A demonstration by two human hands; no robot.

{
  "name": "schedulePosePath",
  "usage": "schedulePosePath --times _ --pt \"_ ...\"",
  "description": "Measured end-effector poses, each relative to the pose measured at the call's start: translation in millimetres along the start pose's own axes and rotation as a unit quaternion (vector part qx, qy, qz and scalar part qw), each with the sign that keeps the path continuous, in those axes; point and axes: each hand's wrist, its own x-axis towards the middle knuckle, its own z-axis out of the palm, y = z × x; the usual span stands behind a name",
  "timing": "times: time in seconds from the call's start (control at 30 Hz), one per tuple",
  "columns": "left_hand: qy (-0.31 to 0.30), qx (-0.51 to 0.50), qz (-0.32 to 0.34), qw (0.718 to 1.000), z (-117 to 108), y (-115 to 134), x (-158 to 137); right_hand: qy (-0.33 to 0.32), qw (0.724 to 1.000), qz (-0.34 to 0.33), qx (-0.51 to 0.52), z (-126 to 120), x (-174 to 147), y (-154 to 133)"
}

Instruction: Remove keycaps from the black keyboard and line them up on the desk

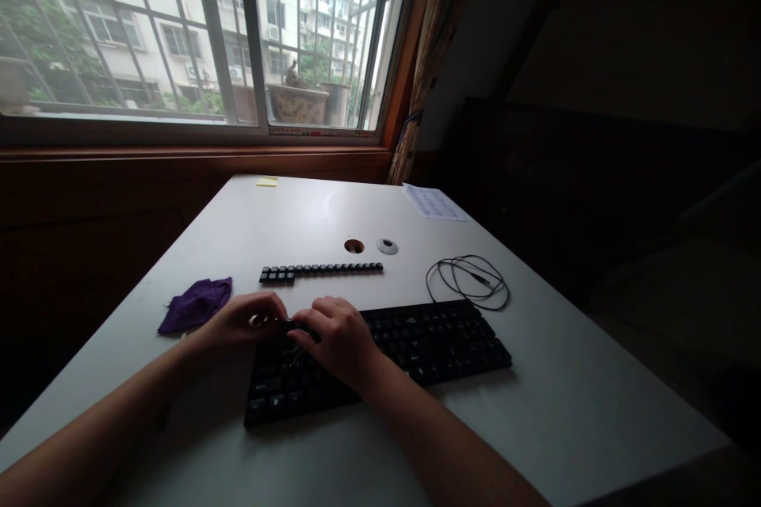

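A black keyboard (440, 337) lies on the white table, slightly askew. Over its upper left part, my left hand (253, 315) and my right hand (342, 337) meet with curled, pinching fingertips. Something small and dark shows between them, too hidden to name. Thin pale wire-like lines (291, 352) show just below the fingertips, over the keys. Behind the keyboard, loose black keycaps (333, 268) stand in a long row, with a short second row (277, 279) in front at its left end.
A crumpled purple cloth (196, 305) lies left of my left hand. The coiled black cable (469, 281) rests behind the keyboard's right end. Farther back are a round table hole (354, 246), its grey cover (387, 246), a printed sheet (436, 203) and yellow sticky notes (267, 181).
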Motion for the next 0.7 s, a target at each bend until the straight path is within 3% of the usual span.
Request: schedulePosePath --times 0.33,0.53,0.7 --pt "0.014 -0.01 -0.029 0.999 -2 1 -2 0.008 0.999 0.041 0.001 -3 1 3" --pt "0.12 0.025 -0.067 0.99 -5 -3 -2 -0.021 0.995 0.088 -0.051 -17 9 19" --pt "0.204 0.047 -0.096 0.973 -10 -5 -5 -0.109 0.983 0.102 -0.103 -29 28 36"
